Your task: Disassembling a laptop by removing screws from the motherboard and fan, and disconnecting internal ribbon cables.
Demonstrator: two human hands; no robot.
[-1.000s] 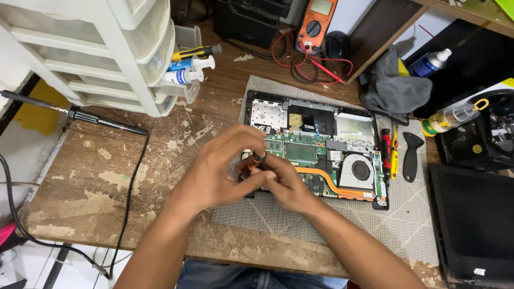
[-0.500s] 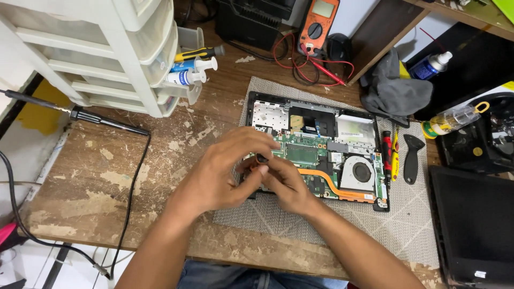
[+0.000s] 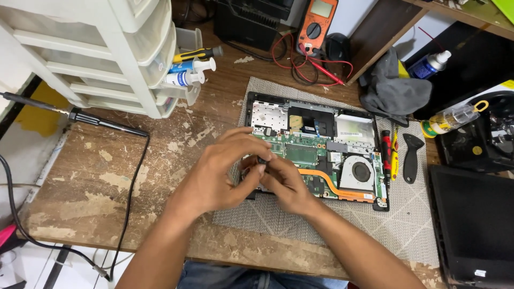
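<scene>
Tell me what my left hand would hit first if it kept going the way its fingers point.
The left hand points right, toward the right hand, which it already touches over the opened laptop. So it would likely meet those fingers first, though a small dark part between them is mostly hidden.

Opened laptop base (image 3: 321, 147), bottom cover off, lies flat on grey mat near desk's right-centre; green mainboard exposed w/ copper heat pipe curving to round fan at right; front-left corner hidden under both hands; small dark part (image 3: 262, 160) pinched between fingertips just above that corner, too small to identify.
</scene>
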